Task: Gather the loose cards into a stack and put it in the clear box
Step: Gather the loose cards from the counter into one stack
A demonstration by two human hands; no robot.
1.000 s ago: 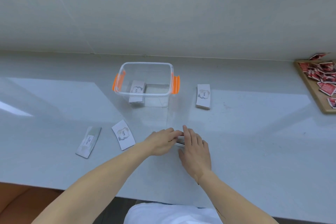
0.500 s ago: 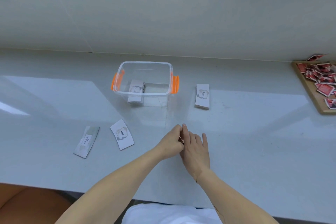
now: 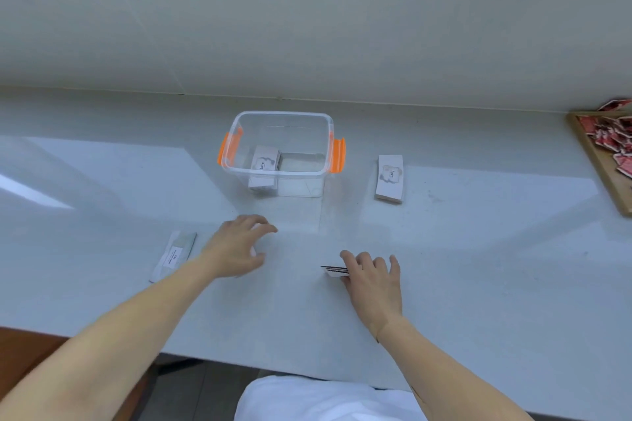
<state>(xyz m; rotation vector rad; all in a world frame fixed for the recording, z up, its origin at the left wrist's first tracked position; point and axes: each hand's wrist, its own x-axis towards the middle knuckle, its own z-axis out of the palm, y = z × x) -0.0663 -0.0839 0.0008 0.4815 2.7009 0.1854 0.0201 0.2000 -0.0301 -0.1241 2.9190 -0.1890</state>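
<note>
A clear box [image 3: 281, 120] with orange clips stands at the counter's middle back, with one white card stack [image 3: 265, 166] inside at its left. Another white stack [image 3: 390, 178] lies to the right of the box. My right hand [image 3: 372, 278] holds a thin stack of cards [image 3: 333, 270] edge-on just above the counter. My left hand [image 3: 239, 244] hovers with fingers spread over the spot where a white card lay; that card is almost wholly hidden under it. A further white card [image 3: 174, 255] lies to the left of that hand.
A wooden tray [image 3: 596, 161] of red packets sits at the far right edge. A pale wall rises behind the counter. The counter's front edge runs close to my body.
My hands were together over the thin stack; now the left has swung away to the left over the nearer loose card, while the right keeps the stack.
</note>
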